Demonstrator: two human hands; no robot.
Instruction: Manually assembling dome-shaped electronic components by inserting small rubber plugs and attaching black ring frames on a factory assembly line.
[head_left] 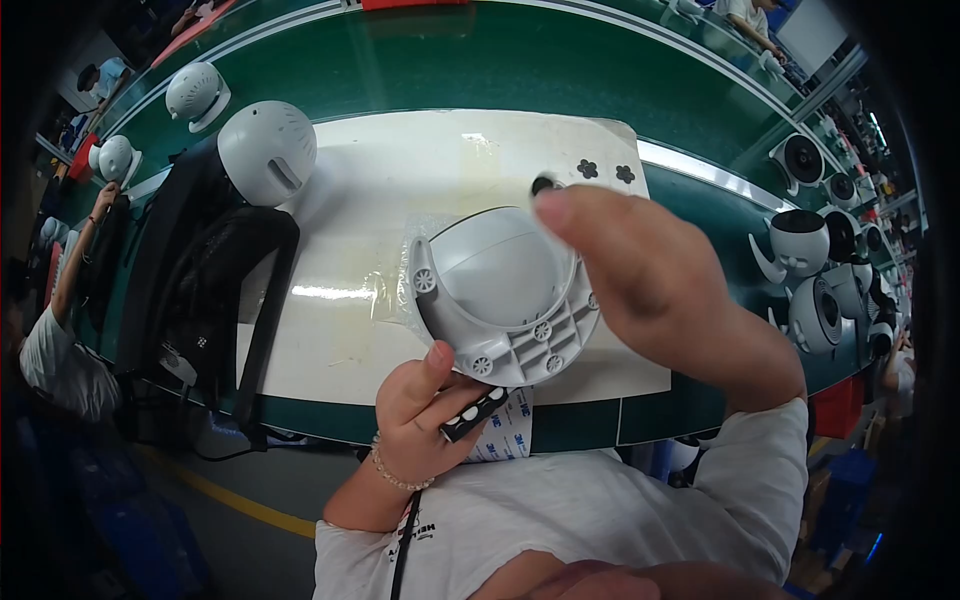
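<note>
A grey-white plastic housing [505, 270] with a rounded body lies on the white board, its ribbed base and several round spoked recesses facing up. My left hand [415, 410] is at the base's near edge, thumb raised, fingers closed around a black strip [475, 413] with white round spots. Beneath that strip hangs a white backing sheet [505, 435] with blue print. Over the housing's right side is my right hand [650, 270], slightly blurred. A small black round piece [543, 185] shows at its fingertips, pinched; its exact shape is unclear.
The white board [350, 340] covers part of the green bench. At left stand a black bag [185, 270] and a white round-headed unit [267, 152]. Two dark flower-shaped marks [606, 171] are on the board. More white and black units [800, 240] crowd the right. Other people work nearby.
</note>
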